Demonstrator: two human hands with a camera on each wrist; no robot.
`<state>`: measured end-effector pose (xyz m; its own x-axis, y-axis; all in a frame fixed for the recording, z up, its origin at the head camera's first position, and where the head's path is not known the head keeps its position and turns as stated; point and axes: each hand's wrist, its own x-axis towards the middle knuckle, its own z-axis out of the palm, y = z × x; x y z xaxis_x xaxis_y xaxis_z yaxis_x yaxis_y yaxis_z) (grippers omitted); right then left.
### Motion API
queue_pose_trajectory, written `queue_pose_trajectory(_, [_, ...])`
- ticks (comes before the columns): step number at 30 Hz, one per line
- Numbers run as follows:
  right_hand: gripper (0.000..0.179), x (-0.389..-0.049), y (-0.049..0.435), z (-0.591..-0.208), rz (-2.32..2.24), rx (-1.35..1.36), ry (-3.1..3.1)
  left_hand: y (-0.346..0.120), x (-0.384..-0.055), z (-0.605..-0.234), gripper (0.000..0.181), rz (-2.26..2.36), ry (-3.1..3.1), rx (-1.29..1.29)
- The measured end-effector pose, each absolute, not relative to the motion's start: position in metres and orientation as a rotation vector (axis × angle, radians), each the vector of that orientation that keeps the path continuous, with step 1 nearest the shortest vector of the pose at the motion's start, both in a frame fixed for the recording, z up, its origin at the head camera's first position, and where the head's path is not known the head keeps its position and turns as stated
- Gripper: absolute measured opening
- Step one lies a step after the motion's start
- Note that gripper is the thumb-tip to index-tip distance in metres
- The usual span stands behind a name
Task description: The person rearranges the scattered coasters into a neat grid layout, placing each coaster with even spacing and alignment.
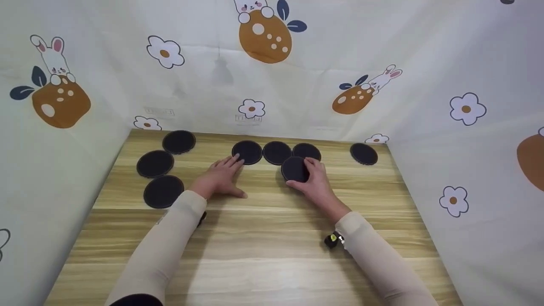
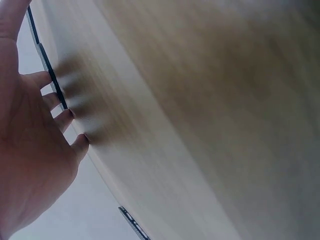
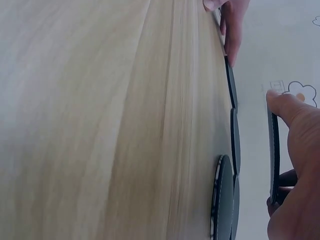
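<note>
My right hand [image 1: 316, 180] pinches a black round coaster [image 1: 294, 169] at its edge, thumb on the near side and fingers on the far side. In the right wrist view this held coaster [image 3: 274, 150] is raised off the table. From the head it overlaps the right coaster [image 1: 309, 149] of a back row. The middle coaster [image 1: 277, 153] and the left coaster [image 1: 248, 151] of that row lie flat, side by side. My left hand [image 1: 220, 176] is spread, palm down, fingertips at the left coaster's near edge and thumb pointing right.
Three more black coasters lie on the table's left side, one of them [image 1: 164, 192] beside my left sleeve. Another single coaster [image 1: 364, 154] lies near the back right corner. A printed cloth [image 1: 212, 93] walls in the wood-grain table [image 1: 263, 255] at back and sides.
</note>
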<state>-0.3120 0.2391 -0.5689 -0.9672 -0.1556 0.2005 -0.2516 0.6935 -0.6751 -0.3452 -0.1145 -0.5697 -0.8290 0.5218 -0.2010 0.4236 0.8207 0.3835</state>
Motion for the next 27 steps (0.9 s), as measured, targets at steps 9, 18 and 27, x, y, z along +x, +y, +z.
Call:
queue_pose_trajectory(9, [0.106,-0.312,0.224,-0.569,1.106,0.365,-2.777,-0.114,-0.345,-0.569,0.128,0.442,2.712,0.716])
queue_pose_trajectory(18, [0.106,-0.314,0.212,-0.567,1.109,0.389,-2.775,-0.114,-0.343,-0.565,0.127,0.476,2.701,0.706])
queue_pose_trajectory(27, [0.107,-0.316,0.205,-0.571,1.107,0.394,-2.782,-0.115,-0.344,-0.566,0.128,0.483,2.700,0.712])
